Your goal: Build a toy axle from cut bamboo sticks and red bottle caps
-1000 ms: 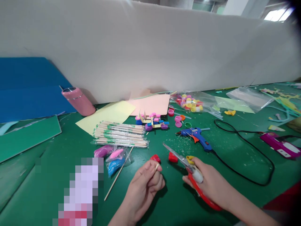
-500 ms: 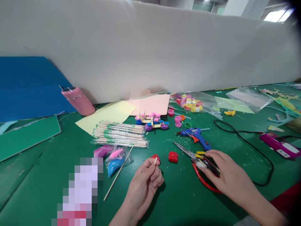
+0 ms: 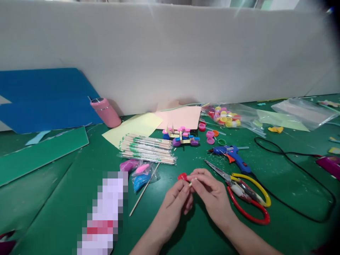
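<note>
Both hands meet near the front edge of the green table (image 3: 278, 170), about midway along it. The left hand (image 3: 176, 200) and the right hand (image 3: 211, 193) each pinch a short wooden stick (image 3: 193, 181) between the fingertips, one from either side. A red cap (image 3: 182, 176) sits just behind the left fingertips — whether it touches them cannot be told. Red-and-yellow scissors (image 3: 239, 187) lie flat just right of the right hand, unheld — a blue glue gun (image 3: 231, 155) rests behind them, toward the back edge.
</note>
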`<state>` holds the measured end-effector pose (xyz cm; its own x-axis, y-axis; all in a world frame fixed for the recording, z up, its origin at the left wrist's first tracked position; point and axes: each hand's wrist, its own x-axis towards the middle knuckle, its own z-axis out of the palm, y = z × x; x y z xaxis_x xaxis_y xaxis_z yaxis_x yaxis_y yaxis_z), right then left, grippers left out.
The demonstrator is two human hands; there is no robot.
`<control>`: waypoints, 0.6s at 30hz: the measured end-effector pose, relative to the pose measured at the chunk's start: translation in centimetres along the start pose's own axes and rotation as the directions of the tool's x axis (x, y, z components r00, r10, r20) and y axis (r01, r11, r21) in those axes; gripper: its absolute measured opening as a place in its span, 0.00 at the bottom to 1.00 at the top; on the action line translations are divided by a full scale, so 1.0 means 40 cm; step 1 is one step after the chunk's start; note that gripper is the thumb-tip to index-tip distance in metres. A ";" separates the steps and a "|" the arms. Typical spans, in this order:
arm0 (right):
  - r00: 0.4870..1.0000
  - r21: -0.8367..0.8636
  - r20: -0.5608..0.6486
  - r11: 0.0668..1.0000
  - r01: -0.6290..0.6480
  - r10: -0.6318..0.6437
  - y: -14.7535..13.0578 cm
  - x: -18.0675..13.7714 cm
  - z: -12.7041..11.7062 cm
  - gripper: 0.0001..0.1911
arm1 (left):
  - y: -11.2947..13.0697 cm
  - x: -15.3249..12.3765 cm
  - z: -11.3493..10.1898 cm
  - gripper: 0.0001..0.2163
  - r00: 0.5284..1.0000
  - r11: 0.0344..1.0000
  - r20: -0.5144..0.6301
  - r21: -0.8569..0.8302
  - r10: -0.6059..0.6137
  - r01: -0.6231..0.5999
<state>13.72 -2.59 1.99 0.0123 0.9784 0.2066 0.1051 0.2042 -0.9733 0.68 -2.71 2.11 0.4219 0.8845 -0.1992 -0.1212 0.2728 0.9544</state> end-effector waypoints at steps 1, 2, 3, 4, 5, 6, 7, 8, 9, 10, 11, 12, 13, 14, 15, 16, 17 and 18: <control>0.998 0.011 -0.060 1.000 -0.001 0.002 0.004 0.004 -0.005 0.08 | 0.011 -0.004 -0.011 0.13 0.999 0.975 -0.033 0.220 0.031 -0.023; 0.994 0.019 -0.111 1.000 -0.005 0.007 0.008 0.007 -0.012 0.08 | 0.022 -0.010 -0.026 0.13 0.995 0.897 -0.069 0.440 0.071 -0.034; 0.989 0.027 -0.146 1.000 -0.007 0.011 0.012 0.008 -0.018 0.08 | 0.031 -0.017 -0.045 0.13 0.990 0.764 -0.093 0.645 0.108 -0.023; 0.987 0.031 -0.162 0.999 -0.007 0.012 0.017 0.008 -0.024 0.08 | 0.038 -0.024 -0.067 0.12 0.980 0.576 -0.123 0.818 0.155 0.012; 0.987 0.033 -0.160 0.999 -0.003 0.008 0.022 0.008 -0.029 0.08 | 0.041 -0.032 -0.090 0.11 0.966 0.364 -0.159 0.928 0.205 0.076; 0.988 0.033 -0.152 0.999 0.003 0.003 0.026 0.006 -0.033 0.07 | 0.042 -0.041 -0.112 0.11 0.954 0.152 -0.193 0.975 0.229 0.161; 0.990 0.032 -0.144 0.999 0.010 -0.005 0.031 0.004 -0.035 0.07 | 0.040 -0.049 -0.133 0.12 0.945 -0.032 -0.233 0.969 0.232 0.247; 0.991 0.026 -0.136 1.000 0.016 -0.012 0.035 0.002 -0.036 0.07 | 0.037 -0.058 -0.150 0.12 0.938 -0.167 -0.262 0.938 0.229 0.303; 0.991 0.017 -0.130 1.000 0.018 -0.016 0.038 0.000 -0.036 0.07 | 0.033 -0.065 -0.163 0.12 0.933 -0.260 -0.286 0.904 0.220 0.339; 0.992 0.007 -0.123 1.000 0.020 -0.019 0.040 -0.001 -0.035 0.07 | 0.030 -0.072 -0.173 0.13 0.930 -0.317 -0.301 0.879 0.212 0.357; 0.993 -0.002 -0.118 1.000 0.021 -0.021 0.042 -0.002 -0.034 0.07 | 0.029 -0.078 -0.178 0.14 0.931 -0.347 -0.309 0.866 0.194 0.359; 0.993 -0.008 -0.113 1.000 0.022 -0.023 0.042 -0.002 -0.032 0.07 | 0.029 -0.083 -0.181 0.14 0.931 -0.357 -0.322 0.860 0.173 0.363; 0.994 -0.011 -0.108 1.000 0.023 -0.024 0.042 -0.002 -0.031 0.07 | 0.031 -0.086 -0.182 0.15 0.931 -0.354 -0.334 0.861 0.151 0.366; 0.994 -0.011 -0.105 1.000 0.022 -0.023 0.042 -0.001 -0.031 0.07 | 0.034 -0.088 -0.182 0.15 0.929 -0.341 -0.347 0.864 0.129 0.370; 0.994 -0.011 -0.104 1.000 0.021 -0.022 0.042 -0.001 -0.030 0.07 | 0.037 -0.090 -0.181 0.14 0.926 -0.324 -0.359 0.868 0.112 0.376; 0.995 -0.011 -0.101 1.000 0.020 -0.021 0.041 -0.001 -0.030 0.07 | 0.040 -0.091 -0.181 0.13 0.923 -0.307 -0.370 0.871 0.101 0.383; 0.995 -0.011 -0.100 1.000 0.020 -0.021 0.041 -0.001 -0.030 0.07 | 0.043 -0.094 -0.180 0.13 0.921 -0.289 -0.379 0.875 0.092 0.388; 0.995 -0.012 -0.097 1.000 0.022 -0.023 0.041 -0.001 -0.031 0.07 | 0.046 -0.098 -0.181 0.12 0.919 -0.270 -0.386 0.879 0.083 0.393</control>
<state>15.11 -2.32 0.50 0.1059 0.9656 0.2374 0.1172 0.2249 -0.9673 -7.69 -2.97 3.02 0.0311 0.9814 -0.1894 0.9883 -0.0586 -0.1411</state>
